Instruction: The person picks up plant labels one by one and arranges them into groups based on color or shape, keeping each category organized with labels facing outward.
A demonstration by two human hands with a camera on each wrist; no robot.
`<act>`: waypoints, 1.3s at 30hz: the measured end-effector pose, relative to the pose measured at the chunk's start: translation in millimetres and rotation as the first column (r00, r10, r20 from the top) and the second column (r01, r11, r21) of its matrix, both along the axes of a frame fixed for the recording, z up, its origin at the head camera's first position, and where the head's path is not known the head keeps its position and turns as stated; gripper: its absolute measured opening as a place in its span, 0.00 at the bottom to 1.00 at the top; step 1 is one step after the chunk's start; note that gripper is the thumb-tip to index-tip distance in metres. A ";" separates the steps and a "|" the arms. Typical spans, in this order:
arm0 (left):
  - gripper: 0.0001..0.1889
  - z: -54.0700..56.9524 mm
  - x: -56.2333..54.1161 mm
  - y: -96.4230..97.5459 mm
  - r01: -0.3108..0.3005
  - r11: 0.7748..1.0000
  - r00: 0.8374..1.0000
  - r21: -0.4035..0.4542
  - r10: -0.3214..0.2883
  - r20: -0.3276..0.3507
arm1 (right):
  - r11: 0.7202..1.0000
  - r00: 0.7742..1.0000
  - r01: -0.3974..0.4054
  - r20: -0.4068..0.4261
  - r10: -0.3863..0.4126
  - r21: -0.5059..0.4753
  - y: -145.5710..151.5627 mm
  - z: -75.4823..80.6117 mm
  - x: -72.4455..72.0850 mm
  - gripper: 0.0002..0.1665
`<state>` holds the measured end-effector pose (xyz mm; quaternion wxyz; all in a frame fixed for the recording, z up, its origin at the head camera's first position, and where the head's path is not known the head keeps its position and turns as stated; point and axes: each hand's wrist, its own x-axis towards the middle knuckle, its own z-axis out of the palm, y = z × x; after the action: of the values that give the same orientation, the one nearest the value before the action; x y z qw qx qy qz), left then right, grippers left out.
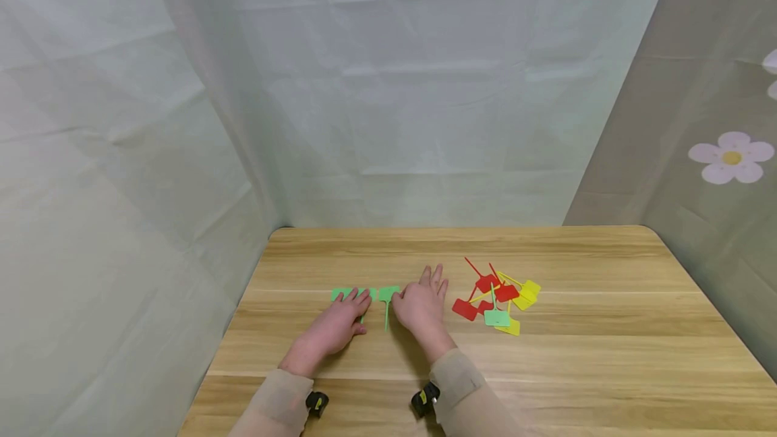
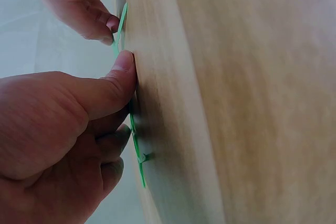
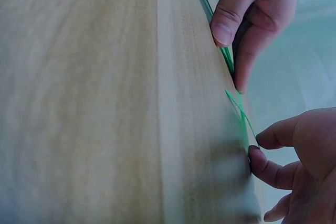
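Flat green cable-tie tags (image 1: 341,293) lie in a row on the wooden table, under and beside the fingertips of my left hand (image 1: 332,330). Those fingers are extended and press on the row. Just right of it is another green cable-tie tag (image 1: 386,295), its thin tail pointing towards me. My right hand (image 1: 421,305) pinches this tag's right edge between thumb and index finger; its other fingers stretch away. In the right wrist view, the pinched tag (image 3: 243,113) appears edge-on, slightly tilted. The left hand's fingers partly cover the row.
Right of my right hand lies a loose pile of tags: red tags (image 1: 465,309), yellow tags (image 1: 525,299) and one green tag (image 1: 497,318), with tails crossing. The wooden table (image 1: 583,356) ends at hanging pale cloth (image 1: 425,120) behind and on the left.
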<state>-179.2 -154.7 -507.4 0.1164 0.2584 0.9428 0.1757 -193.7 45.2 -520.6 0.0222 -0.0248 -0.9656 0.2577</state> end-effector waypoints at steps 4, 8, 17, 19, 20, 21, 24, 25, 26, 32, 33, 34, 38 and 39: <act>0.32 0.4 0.3 -0.3 -0.004 1.000 1.000 0.004 0.004 0.002 | 1.000 1.000 -0.003 0.002 0.003 -0.002 -0.6 -0.7 -0.2 0.21; 0.32 0.8 0.1 -0.6 -0.004 1.000 1.000 0.009 0.004 0.003 | 1.000 1.000 -0.006 0.009 0.006 0.006 -0.9 0.0 -0.4 0.21; 0.32 -1.2 -0.1 -0.9 -0.009 1.000 1.000 0.007 0.009 0.002 | 1.000 1.000 -0.005 0.025 0.005 0.012 -1.7 -1.3 -1.7 0.23; 0.32 -1.4 -0.2 -0.9 -0.010 1.000 1.000 0.010 0.010 0.001 | 1.000 1.000 -0.004 0.028 0.004 0.016 -1.7 -1.4 -1.9 0.23; 0.32 -1.4 0.0 -1.0 -0.011 1.000 1.000 0.011 0.011 0.002 | 1.000 1.000 -0.003 0.030 0.003 0.019 -1.7 -1.6 -2.1 0.23; 0.32 -1.3 0.0 -1.0 -0.012 1.000 1.000 0.012 0.012 0.004 | 1.000 1.000 -0.004 0.031 0.003 0.021 -1.7 -1.8 -2.4 0.23; 0.32 -0.9 0.1 -1.0 -0.017 1.000 1.000 0.015 0.017 0.006 | 1.000 0.999 -0.002 0.033 0.001 0.026 -1.8 -2.6 -3.3 0.24; 0.32 -0.9 0.1 -1.0 -0.018 1.000 1.000 0.016 0.018 0.007 | 1.000 0.999 -0.001 0.033 0.000 0.026 -1.7 -2.8 -3.4 0.24; 0.32 -0.9 0.0 -0.9 -0.019 1.000 1.000 0.017 0.019 0.008 | 1.000 0.999 0.000 0.033 -0.001 0.025 -1.7 -2.8 -3.5 0.24; 0.32 -2.0 -1.5 -0.9 -0.018 1.000 1.000 0.019 0.017 0.006 | 1.000 1.000 0.001 0.025 -0.001 0.020 -1.4 -2.4 -3.3 0.24; 0.32 -2.1 -1.8 -1.0 -0.015 1.000 1.000 0.018 0.015 0.005 | 1.000 1.000 0.000 0.023 -0.001 0.020 -1.3 -2.4 -3.3 0.24; 0.32 -2.1 -1.9 -1.1 -0.013 1.000 1.000 0.016 0.013 0.002 | 1.000 1.000 0.000 0.021 -0.001 0.022 -1.3 -2.4 -3.3 0.24; 0.32 -2.3 -2.4 -1.5 -0.005 1.000 1.000 0.016 0.005 -0.002 | 1.000 1.000 0.003 0.022 -0.003 0.022 -1.1 -2.4 -2.8 0.24; 0.32 -2.1 -2.3 -1.5 -0.003 1.000 1.000 0.016 0.003 -0.002 | 1.000 1.000 0.003 0.023 -0.004 0.023 -1.0 -2.4 -2.6 0.24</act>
<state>-181.5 -156.2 -509.4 0.1129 0.2579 0.9419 0.1830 -196.4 44.2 -523.0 0.0117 -0.0293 -0.9686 0.2465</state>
